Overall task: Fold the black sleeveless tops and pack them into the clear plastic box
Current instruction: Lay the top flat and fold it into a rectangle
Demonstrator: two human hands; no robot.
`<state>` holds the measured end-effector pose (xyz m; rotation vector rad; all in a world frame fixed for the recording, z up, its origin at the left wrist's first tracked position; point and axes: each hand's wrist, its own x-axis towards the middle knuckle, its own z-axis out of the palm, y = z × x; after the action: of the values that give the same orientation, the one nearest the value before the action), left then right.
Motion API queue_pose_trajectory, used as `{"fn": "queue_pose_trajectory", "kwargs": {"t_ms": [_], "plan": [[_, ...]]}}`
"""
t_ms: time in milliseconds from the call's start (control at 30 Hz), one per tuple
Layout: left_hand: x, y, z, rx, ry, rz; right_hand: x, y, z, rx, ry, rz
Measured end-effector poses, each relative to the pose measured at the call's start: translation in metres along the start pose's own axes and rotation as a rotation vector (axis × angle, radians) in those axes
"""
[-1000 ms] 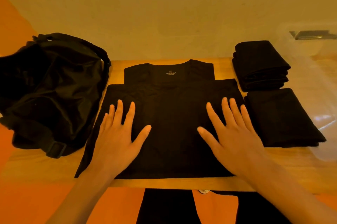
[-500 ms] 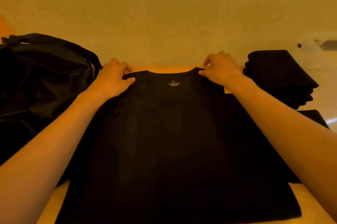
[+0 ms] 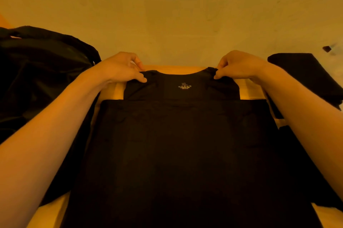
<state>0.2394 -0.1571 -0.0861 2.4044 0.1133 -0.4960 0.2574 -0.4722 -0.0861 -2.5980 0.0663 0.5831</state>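
Observation:
A black sleeveless top (image 3: 181, 150) lies flat on the wooden table (image 3: 113, 92), its lower part folded up over the body, the neckline with an XL label at the far end. My left hand (image 3: 120, 68) pinches the left shoulder strap. My right hand (image 3: 239, 64) pinches the right shoulder strap. Both straps are lifted slightly off the table. A stack of folded black tops (image 3: 308, 75) sits at the right edge. The clear plastic box is barely visible at the far right.
A heap of black fabric (image 3: 40, 83) fills the left side of the table. A pale wall rises right behind the table's far edge. Another folded black piece (image 3: 306, 163) lies under my right forearm.
My hands left the middle of the top, where they lay flat, and reached to the far end. They now pinch the shoulder straps; my head leaned closer.

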Motion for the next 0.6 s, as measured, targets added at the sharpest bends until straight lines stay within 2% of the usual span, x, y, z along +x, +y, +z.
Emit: {"fn": "queue_pose_trajectory", "kwargs": {"t_ms": [133, 300, 433, 600], "plan": [[-0.007, 0.000, -0.003, -0.147, 0.048, -0.020, -0.006, 0.002, -0.002, 0.046, 0.026, -0.022], [-0.027, -0.002, -0.007, -0.278, 0.175, 0.033, -0.025, 0.005, -0.002, 0.167, 0.178, -0.100], [-0.055, -0.003, -0.001, -0.289, 0.250, 0.123, -0.061, 0.009, 0.006, 0.246, 0.256, -0.233], [-0.095, -0.018, 0.009, -0.242, 0.333, 0.267, -0.109, 0.021, 0.020, 0.218, 0.333, -0.354]]}}
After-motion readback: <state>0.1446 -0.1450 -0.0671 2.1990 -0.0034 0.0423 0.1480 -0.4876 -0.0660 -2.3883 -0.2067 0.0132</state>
